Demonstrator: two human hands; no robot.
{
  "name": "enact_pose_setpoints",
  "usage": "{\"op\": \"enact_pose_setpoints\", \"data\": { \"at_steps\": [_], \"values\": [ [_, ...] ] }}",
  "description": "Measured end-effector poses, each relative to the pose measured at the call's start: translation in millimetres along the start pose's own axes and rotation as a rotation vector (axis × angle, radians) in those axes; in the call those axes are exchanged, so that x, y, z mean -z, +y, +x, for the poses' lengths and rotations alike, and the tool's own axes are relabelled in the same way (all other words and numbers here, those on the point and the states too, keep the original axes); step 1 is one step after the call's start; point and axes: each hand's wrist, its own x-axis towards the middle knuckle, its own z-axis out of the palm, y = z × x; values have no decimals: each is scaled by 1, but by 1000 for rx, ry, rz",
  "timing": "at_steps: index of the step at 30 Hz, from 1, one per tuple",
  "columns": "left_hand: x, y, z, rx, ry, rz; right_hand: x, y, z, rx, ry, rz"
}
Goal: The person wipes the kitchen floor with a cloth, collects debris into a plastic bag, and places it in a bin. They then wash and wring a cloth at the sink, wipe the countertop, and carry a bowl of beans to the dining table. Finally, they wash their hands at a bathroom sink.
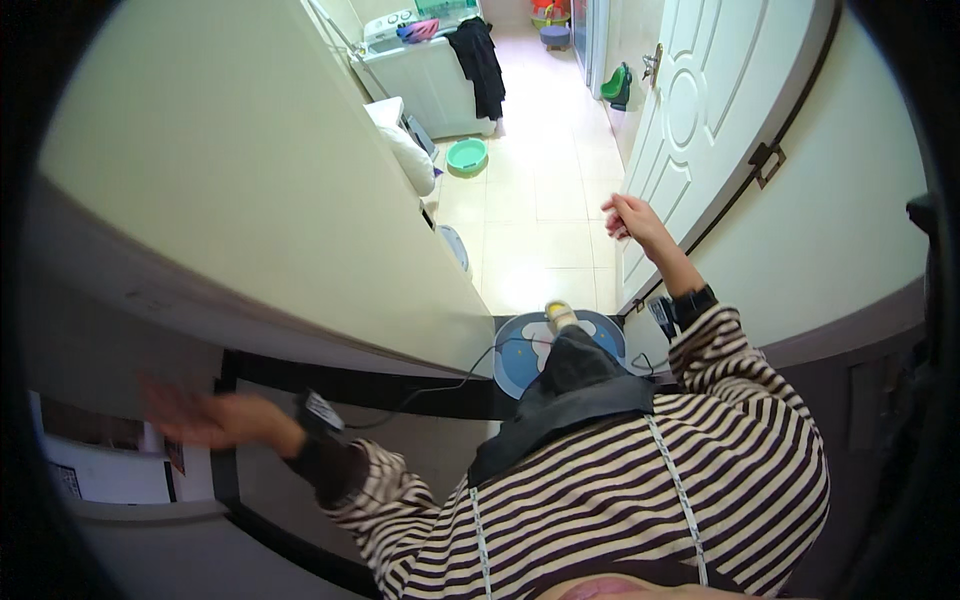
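My left hand (217, 420) is swung out to the left, blurred by motion, with its fingers stretched out and no object in it. Ahead on the right, my right hand (634, 221) hangs in the air with its fingers loosely curled and nothing held. It appears in front of the lower part of a white panelled door (684, 109), which stands ajar; contact cannot be made out. Each wrist wears a dark strap with a small device. One foot, in a light slipper (559, 315), is on a blue patterned doormat (517, 360) in the doorway.
Past the doorway, a washing machine (420, 94) carries black clothing (480, 67) and a bike helmet (418, 31). A green basin (467, 156) sits on the tiled floor. A green child's urinal (616, 86) is on the right wall. A cable (450, 385) crosses the threshold.
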Motion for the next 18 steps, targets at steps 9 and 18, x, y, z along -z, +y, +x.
{"op": "enact_pose_setpoints", "data": {
  "at_steps": [9, 18],
  "values": [
    [50, 257, -114, 194, -511, -334, -21, -21, -7, 275, -305, 114],
    [48, 287, -164, 437, -627, -290, -24, 28, -53, 51, -295, -7]
  ]
}}
